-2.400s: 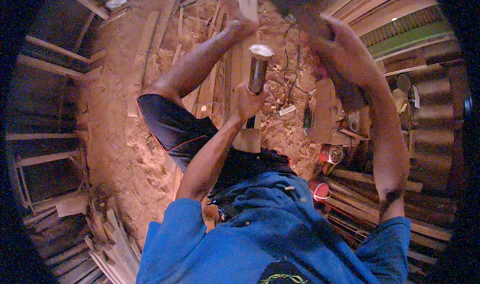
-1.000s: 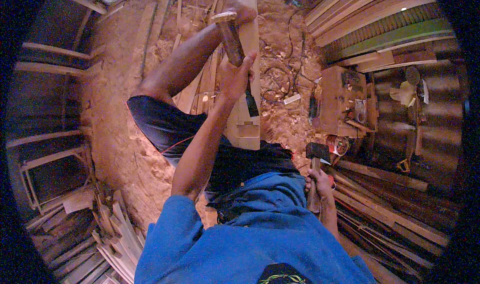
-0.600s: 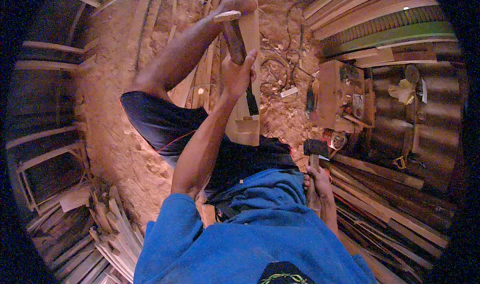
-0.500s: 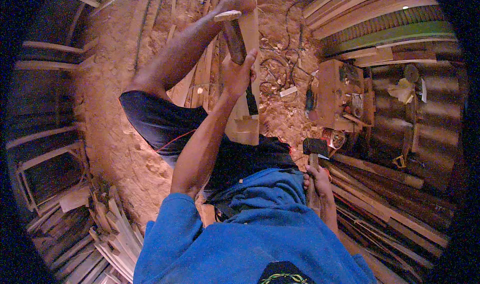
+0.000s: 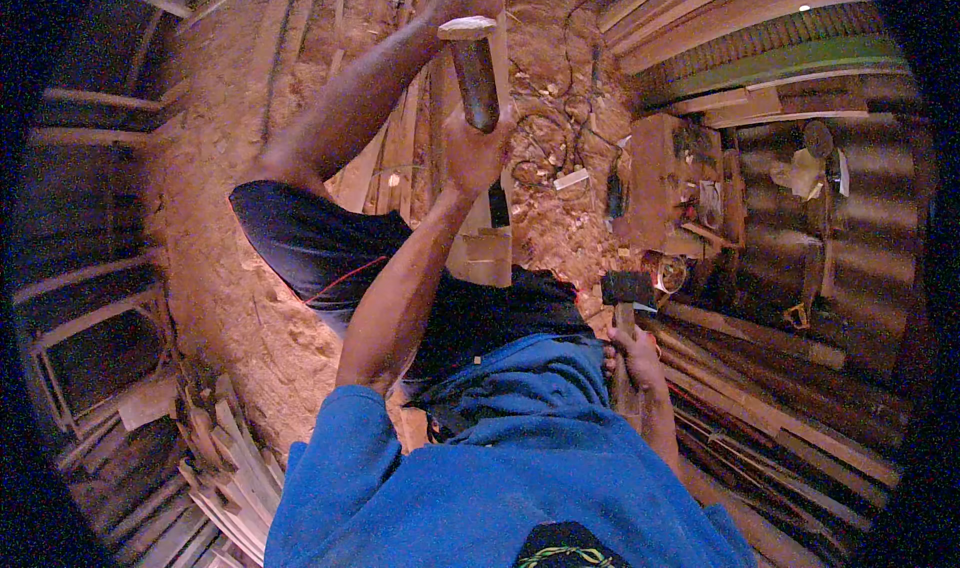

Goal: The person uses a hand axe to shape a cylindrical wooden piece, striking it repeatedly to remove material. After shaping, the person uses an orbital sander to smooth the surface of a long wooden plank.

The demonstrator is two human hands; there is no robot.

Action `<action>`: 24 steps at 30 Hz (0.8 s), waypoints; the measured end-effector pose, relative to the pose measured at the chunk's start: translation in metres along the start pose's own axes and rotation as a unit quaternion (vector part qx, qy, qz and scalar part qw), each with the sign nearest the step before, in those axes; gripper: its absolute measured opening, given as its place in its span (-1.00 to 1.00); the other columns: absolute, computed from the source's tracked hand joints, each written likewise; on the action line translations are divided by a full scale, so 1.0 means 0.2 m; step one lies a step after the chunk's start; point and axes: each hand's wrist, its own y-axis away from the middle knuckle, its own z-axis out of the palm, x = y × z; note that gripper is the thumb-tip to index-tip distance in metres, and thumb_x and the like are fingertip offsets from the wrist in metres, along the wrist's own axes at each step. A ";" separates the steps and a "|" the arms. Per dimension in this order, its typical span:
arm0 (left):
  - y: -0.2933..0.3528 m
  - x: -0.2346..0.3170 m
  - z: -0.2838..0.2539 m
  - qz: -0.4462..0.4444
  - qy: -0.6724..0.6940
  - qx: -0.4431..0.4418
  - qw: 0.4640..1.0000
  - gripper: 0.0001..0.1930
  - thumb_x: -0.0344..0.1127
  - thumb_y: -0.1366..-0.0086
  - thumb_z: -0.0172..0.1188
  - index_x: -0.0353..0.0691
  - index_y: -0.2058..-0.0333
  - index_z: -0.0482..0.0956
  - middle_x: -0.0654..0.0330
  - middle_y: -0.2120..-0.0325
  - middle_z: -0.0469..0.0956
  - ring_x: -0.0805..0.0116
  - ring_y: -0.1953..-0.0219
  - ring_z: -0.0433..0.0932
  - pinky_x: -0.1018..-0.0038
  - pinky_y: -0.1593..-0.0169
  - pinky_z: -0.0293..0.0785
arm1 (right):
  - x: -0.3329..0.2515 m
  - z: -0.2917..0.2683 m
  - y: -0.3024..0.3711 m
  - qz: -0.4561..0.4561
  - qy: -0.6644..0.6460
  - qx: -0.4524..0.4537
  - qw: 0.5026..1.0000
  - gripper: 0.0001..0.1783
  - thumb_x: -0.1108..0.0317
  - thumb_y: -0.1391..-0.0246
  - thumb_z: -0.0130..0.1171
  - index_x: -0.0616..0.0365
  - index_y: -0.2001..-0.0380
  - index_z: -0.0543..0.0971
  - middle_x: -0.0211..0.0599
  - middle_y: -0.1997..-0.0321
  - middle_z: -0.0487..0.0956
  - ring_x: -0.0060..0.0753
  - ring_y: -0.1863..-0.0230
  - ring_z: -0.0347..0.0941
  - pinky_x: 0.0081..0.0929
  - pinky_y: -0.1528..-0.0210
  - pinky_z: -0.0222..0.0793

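My left hand [image 5: 472,153] is closed around a chisel [image 5: 474,76], whose dark wooden handle has a pale, flattened striking end. Below the fist, its dark blade lies over a long wooden plank [image 5: 480,265]; whether the edge touches the wood I cannot tell. The plank runs between my legs and away from me, with a marked or cut patch near its close end. At my right side, my right hand [image 5: 636,356] grips the wooden handle of a hammer [image 5: 628,288], its dark block head upward and apart from the chisel.
A wooden box [image 5: 668,183] with small items stands to the right, beside a round container [image 5: 668,273]. Cables [image 5: 570,118] and wood chips lie on the earthen floor. Long boards [image 5: 780,418] are stacked at right, and thin offcuts [image 5: 235,458] are heaped at lower left.
The chisel's handle has turned in my left hand, its striking end now tilted more toward my view. My right hand and the hammer have hardly moved; the whole view shifted slightly.
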 end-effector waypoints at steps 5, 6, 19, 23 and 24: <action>0.02 0.04 0.03 -0.059 -0.010 -0.015 0.998 -0.75 -0.33 -0.26 0.25 -0.23 0.55 0.41 0.29 0.75 0.40 0.48 0.72 0.42 0.38 0.62 0.33 | -0.27 0.01 0.09 -0.083 0.083 0.003 0.993 -0.68 0.14 -0.16 0.28 0.05 0.22 0.41 -0.45 0.58 0.44 -0.54 0.68 0.37 -0.53 0.65 0.35; 0.02 0.04 0.03 -0.035 -0.039 -0.012 0.999 -0.75 -0.33 -0.24 0.25 -0.23 0.55 0.40 0.29 0.75 0.39 0.47 0.70 0.42 0.37 0.60 0.34 | -0.35 0.02 0.11 -0.113 0.108 0.006 0.988 -0.68 0.14 -0.16 0.29 0.07 0.22 0.41 -0.44 0.58 0.44 -0.55 0.67 0.38 -0.55 0.65 0.35; 0.00 -0.02 0.06 0.058 -0.034 -0.015 0.998 -0.78 -0.34 -0.19 0.27 -0.25 0.52 0.41 0.24 0.68 0.41 0.45 0.62 0.36 0.35 0.51 0.35 | -1.41 0.21 0.45 -0.408 0.260 0.076 0.872 -0.50 0.00 -0.11 0.33 0.16 0.11 0.48 -0.44 0.50 0.51 -0.62 0.64 0.40 -0.59 0.64 0.33; 0.01 -0.03 0.07 0.055 -0.057 -0.025 0.997 -0.80 -0.33 -0.19 0.28 -0.27 0.47 0.45 0.23 0.66 0.43 0.44 0.60 0.38 0.34 0.49 0.37 | -1.62 0.32 0.57 -0.423 0.298 0.061 0.854 -0.52 -0.02 -0.13 0.31 0.16 0.14 0.50 -0.43 0.50 0.50 -0.64 0.64 0.39 -0.59 0.62 0.33; 0.01 -0.03 0.07 0.065 -0.059 -0.026 0.996 -0.81 -0.33 -0.19 0.28 -0.27 0.46 0.47 0.23 0.66 0.44 0.44 0.60 0.40 0.34 0.48 0.38 | -1.66 0.36 0.60 -0.435 0.306 0.060 0.845 -0.52 -0.02 -0.14 0.31 0.17 0.13 0.50 -0.42 0.49 0.50 -0.62 0.63 0.40 -0.58 0.61 0.34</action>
